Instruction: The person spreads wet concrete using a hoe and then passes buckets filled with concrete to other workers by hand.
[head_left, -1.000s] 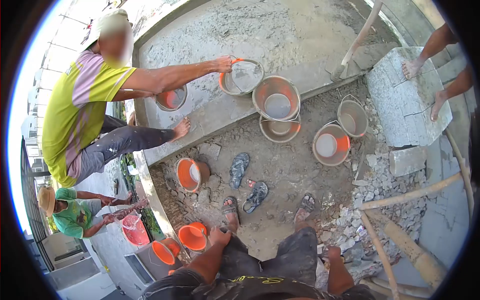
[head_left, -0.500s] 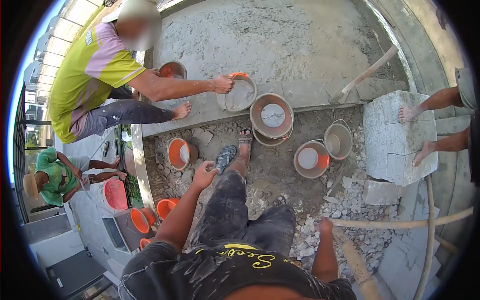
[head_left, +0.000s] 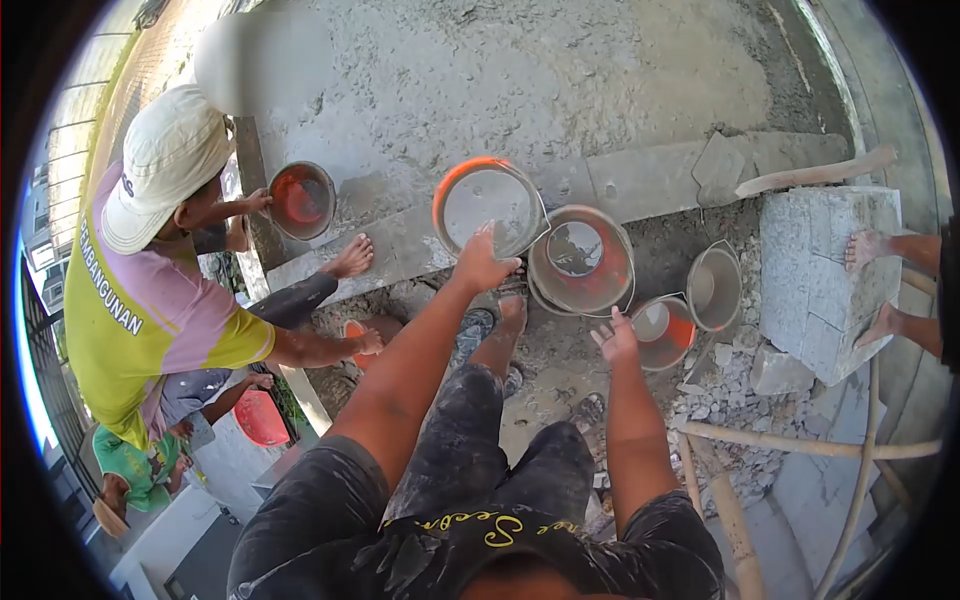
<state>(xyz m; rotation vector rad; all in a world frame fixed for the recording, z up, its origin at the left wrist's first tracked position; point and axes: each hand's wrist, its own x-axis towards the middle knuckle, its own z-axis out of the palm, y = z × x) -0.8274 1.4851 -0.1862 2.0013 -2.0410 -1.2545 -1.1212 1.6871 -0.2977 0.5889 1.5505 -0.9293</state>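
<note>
My left hand (head_left: pixel 483 264) is at the near rim of an orange-rimmed bucket (head_left: pixel 440 212) on the concrete ledge. Its thumb lies over the rim and its other fingers are partly hidden on the outside. Grey wet mix shows inside that bucket. Just right of it stands a stack of grey buckets (head_left: pixel 603 290), with a little pale liquid in the top one. My right hand (head_left: pixel 617 340) hovers beside the stack with fingers spread, holding nothing. Close to this hand are an orange-and-grey bucket (head_left: pixel 680 335) and a tilted grey bucket (head_left: pixel 727 290).
At left, a co-worker in a hat (head_left: pixel 165 160) has hands at two buckets. Wet concrete (head_left: pixel 600 80) lies beyond the ledge (head_left: pixel 640 180). Pale blocks (head_left: pixel 825 280) bear another person's feet. Rubble (head_left: pixel 730 400) and bamboo poles (head_left: pixel 800 442) lie at right; a second person crouches far left.
My left hand has moved forward to the orange-rimmed bucket, which the co-worker has let go. My right hand has come up beside the stacked buckets. The co-worker has bent toward other buckets.
</note>
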